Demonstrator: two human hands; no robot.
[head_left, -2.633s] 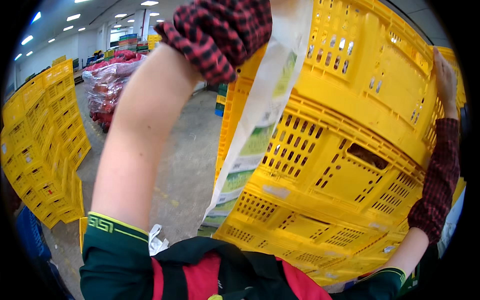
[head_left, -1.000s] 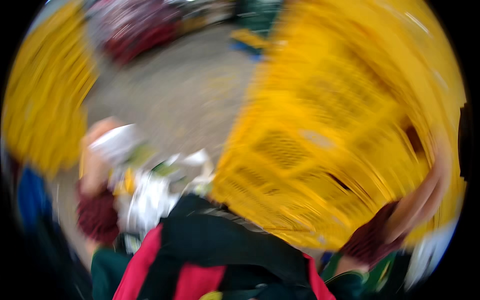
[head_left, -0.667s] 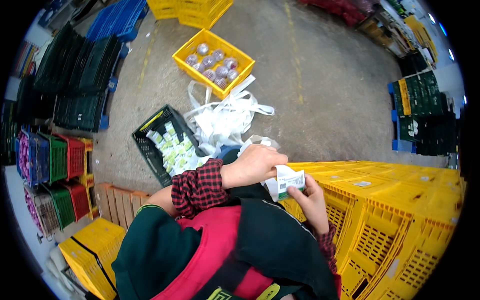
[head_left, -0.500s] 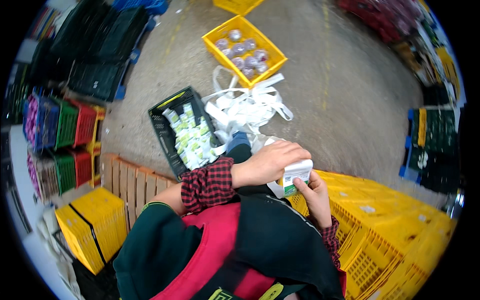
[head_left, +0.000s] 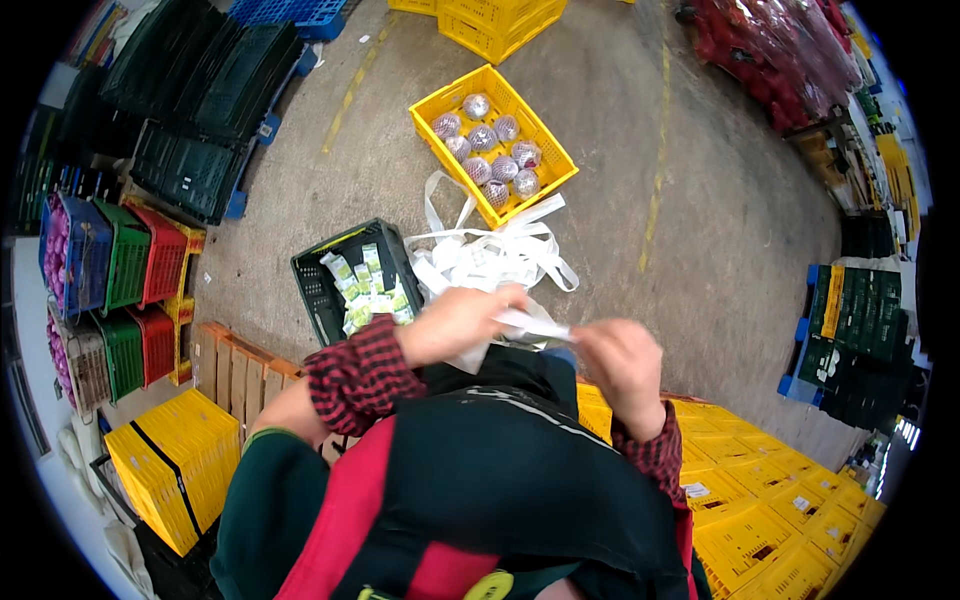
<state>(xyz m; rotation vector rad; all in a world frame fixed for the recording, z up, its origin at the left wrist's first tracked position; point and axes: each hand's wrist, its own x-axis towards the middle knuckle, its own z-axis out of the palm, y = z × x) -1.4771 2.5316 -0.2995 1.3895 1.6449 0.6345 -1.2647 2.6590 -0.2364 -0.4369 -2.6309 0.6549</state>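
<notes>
A short white strip [head_left: 535,324] stretches between my two hands, above my lap. My left hand [head_left: 458,325] pinches its left end with the fingertips. Its other end runs into the closed fingers of my right hand [head_left: 622,368], which are somewhat blurred. Just beyond my hands, a loose heap of white strips [head_left: 490,256] lies on the floor. Left of it, a dark green crate [head_left: 315,290] holds many small white-and-green packets [head_left: 368,284]. Past the heap, a yellow crate [head_left: 540,190] contains several round, net-wrapped items [head_left: 482,137].
Stacked yellow crates [head_left: 740,500] fill the lower right. At left are a wooden pallet [head_left: 228,368], a strapped yellow stack [head_left: 170,465] and coloured crates [head_left: 125,260]. Dark green crates [head_left: 185,170] stand farther back. Red net sacks [head_left: 765,60] lie far right.
A white piece with a green-printed part was held between both hands; now a strip is drawn out between them. My left hand has moved left, and the view has tilted up.
</notes>
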